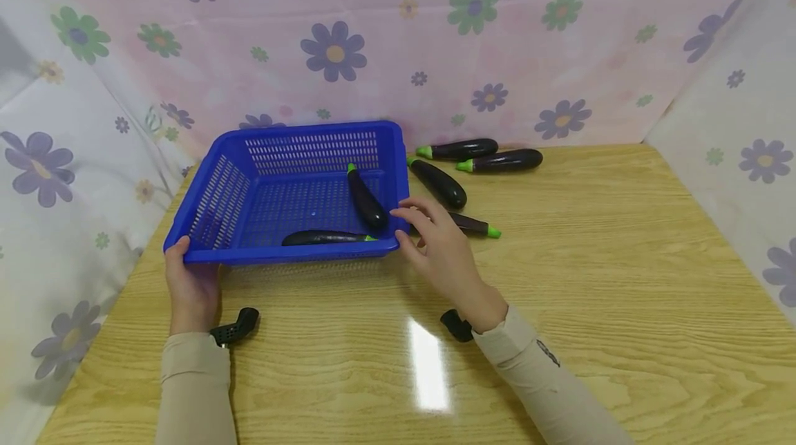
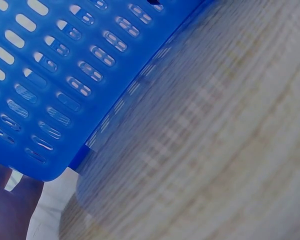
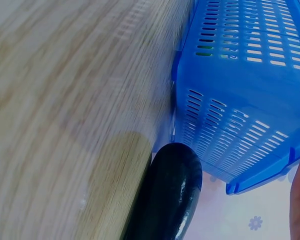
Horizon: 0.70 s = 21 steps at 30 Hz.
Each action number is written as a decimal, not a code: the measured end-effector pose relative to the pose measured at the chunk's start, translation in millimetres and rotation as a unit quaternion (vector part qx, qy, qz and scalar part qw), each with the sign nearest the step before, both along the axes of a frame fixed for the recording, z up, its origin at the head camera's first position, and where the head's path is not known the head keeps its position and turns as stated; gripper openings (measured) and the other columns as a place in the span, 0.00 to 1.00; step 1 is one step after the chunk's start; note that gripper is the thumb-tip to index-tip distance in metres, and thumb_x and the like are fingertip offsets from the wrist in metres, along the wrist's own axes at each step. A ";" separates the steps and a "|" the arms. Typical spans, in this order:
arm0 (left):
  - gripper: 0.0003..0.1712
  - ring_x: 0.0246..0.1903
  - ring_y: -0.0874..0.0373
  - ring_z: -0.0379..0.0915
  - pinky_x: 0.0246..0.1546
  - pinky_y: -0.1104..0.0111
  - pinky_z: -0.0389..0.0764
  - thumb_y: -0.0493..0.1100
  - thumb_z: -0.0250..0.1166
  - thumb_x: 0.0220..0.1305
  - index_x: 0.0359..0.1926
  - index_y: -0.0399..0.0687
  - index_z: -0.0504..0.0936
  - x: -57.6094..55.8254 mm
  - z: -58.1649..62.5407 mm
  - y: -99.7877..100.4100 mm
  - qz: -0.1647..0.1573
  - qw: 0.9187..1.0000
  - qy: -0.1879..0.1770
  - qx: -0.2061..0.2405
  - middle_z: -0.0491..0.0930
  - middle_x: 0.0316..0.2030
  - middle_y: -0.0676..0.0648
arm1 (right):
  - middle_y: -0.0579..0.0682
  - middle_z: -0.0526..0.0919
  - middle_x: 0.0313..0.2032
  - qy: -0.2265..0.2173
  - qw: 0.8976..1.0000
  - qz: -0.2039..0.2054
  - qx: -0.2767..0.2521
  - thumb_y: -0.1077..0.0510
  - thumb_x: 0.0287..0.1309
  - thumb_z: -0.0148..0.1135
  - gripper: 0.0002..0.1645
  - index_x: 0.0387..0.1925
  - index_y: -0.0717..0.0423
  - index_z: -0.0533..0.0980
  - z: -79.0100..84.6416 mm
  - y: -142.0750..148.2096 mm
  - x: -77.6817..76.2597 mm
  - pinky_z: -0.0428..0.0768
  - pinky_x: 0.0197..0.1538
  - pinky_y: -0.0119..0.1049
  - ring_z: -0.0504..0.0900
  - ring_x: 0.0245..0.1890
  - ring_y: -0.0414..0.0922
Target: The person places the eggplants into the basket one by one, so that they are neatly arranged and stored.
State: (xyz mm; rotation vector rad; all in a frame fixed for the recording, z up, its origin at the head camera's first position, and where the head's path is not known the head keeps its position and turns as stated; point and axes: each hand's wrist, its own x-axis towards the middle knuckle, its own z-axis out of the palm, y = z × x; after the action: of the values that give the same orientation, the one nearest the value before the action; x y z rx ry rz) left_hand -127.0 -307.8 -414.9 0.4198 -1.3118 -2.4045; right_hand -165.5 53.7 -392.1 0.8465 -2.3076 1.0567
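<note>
A blue plastic basket (image 1: pixel 280 251) with slotted walls stands on the table, tilted slightly in the head view. Two eggplants lie inside it: one eggplant (image 1: pixel 367 202) near the right wall, another eggplant (image 1: pixel 323 237) along the front wall. My left hand (image 1: pixel 191 289) grips the basket's front left corner, thumb over the rim; its other fingers are mostly hidden. At the front right corner, my right hand (image 1: pixel 443 251) has loosely bent fingers at the rim; firm contact cannot be made out. Partly behind that hand lies an eggplant (image 1: pixel 475 225) with its green stem pointing right.
Right of the basket are more eggplants: one slanting eggplant (image 1: pixel 440 184) and two near the back, an eggplant (image 1: pixel 463 148) and an eggplant (image 1: pixel 505 161). The wooden table (image 1: pixel 591 258) ends at a flowered cloth (image 1: pixel 404 51) behind. Black devices (image 1: pixel 239 326) sit at both wrists.
</note>
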 end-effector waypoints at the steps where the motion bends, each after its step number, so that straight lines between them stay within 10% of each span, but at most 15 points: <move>1: 0.29 0.65 0.56 0.50 0.67 0.67 0.48 0.51 0.49 0.64 0.64 0.61 0.52 0.2 0.0 0.1 0.000 1.000 -0.003 -0.002 0.57 0.65 0.51 | 0.51 0.74 0.51 -0.002 1.000 0.001 -0.001 0.59 0.57 0.59 0.15 0.48 0.54 0.77 -0.2 0.3 -0.1 0.77 0.28 0.32 0.76 0.33 0.45; 21: 0.28 0.65 0.56 0.51 0.67 0.68 0.48 0.51 0.47 0.64 0.64 0.60 0.51 0.1 -0.4 0.2 -0.001 1.000 -0.005 -0.011 0.58 0.65 0.51 | 0.48 0.78 0.45 -0.077 0.997 0.024 -0.009 0.59 0.59 0.58 0.15 0.49 0.54 0.75 4.7 15.9 -8.6 0.78 0.32 0.35 0.77 0.35 0.39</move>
State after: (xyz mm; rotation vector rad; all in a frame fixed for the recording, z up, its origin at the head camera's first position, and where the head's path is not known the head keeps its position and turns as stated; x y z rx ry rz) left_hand -126.9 -307.6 -415.3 0.4241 -1.3428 -2.3898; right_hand -174.2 69.6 -387.3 0.8437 -2.4102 1.1995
